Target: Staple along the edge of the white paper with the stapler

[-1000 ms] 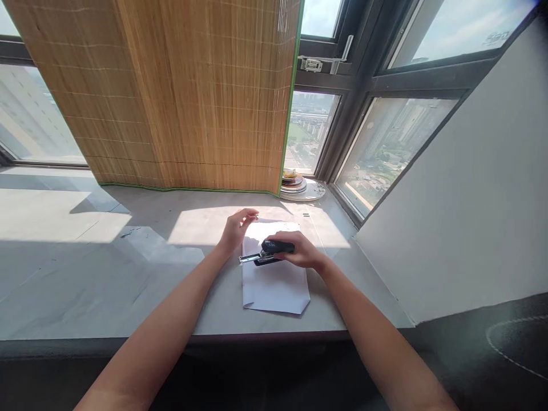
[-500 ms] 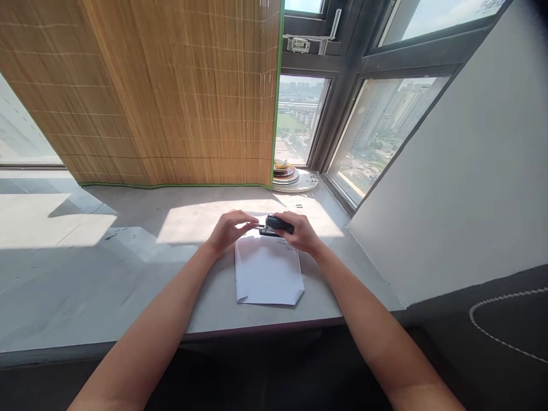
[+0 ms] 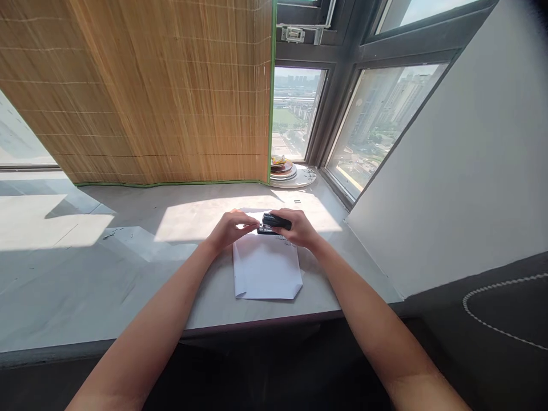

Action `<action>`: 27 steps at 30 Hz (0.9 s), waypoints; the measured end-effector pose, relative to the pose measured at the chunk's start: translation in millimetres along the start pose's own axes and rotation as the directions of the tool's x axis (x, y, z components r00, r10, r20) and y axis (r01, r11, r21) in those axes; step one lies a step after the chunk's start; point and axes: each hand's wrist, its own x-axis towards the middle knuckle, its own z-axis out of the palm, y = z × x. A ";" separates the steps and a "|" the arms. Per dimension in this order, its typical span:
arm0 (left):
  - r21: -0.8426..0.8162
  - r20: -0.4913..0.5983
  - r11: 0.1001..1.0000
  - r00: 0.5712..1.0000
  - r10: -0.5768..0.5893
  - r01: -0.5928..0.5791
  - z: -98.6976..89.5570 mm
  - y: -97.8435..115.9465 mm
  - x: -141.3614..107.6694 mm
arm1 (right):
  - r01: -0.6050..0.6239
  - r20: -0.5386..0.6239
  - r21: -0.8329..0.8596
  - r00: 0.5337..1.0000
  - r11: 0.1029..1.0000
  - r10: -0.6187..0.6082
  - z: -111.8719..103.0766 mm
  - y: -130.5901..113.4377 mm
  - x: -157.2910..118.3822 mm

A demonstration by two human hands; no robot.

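My right hand [image 3: 298, 227] is wrapped round a black stapler [image 3: 276, 221], whose upper and lower arms stand apart toward the left. At that left end, my left hand [image 3: 230, 229] is closed in a pinch with its thumb and fingertips. What sits in this pinch is too small to make out. Both hands are over the far part of a white sheet of paper [image 3: 268, 268], which has folded lower corners and some dark writing near its upper right. Beyond the hands, two short grey strips [image 3: 297, 201], looking like staples, lie on the sill.
The pale window sill [image 3: 128, 297] ends at a dark front edge. Stacked plates [image 3: 293, 176] stand in the far corner by the window. A bamboo blind [image 3: 171, 97] hangs at the back left, and a white wall [image 3: 449, 171] slants along the right. A pale cord [image 3: 492, 288] hangs at lower right.
My left fingertips have come nearer the stapler's end, and the thin metal piece that showed between them is now mostly covered. The whole view has shifted slightly.
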 end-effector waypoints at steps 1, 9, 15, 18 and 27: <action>-0.002 -0.010 1.000 1.000 0.003 -0.003 0.0 1.3 0.2 | -0.002 -0.007 0.010 1.000 1.000 0.002 -0.2 0.1 0.1; -0.077 -0.029 0.997 0.999 -0.020 0.018 -1.1 8.0 2.5 | -0.021 -0.022 0.046 1.000 0.999 0.022 -0.3 1.4 0.1; -0.114 0.063 0.993 0.998 0.029 -0.022 -1.7 3.9 1.7 | -0.040 -0.006 0.106 0.999 0.994 0.041 -2.5 0.9 0.6; -0.122 0.056 0.992 0.998 0.021 -0.014 -3.5 1.5 0.4 | -0.087 -0.015 0.205 0.996 0.975 0.093 -12.6 3.8 0.5; -0.227 0.078 0.971 0.995 -0.057 0.073 -0.2 6.4 1.9 | -0.088 0.108 0.321 0.993 0.943 0.056 -23.1 0.8 -0.8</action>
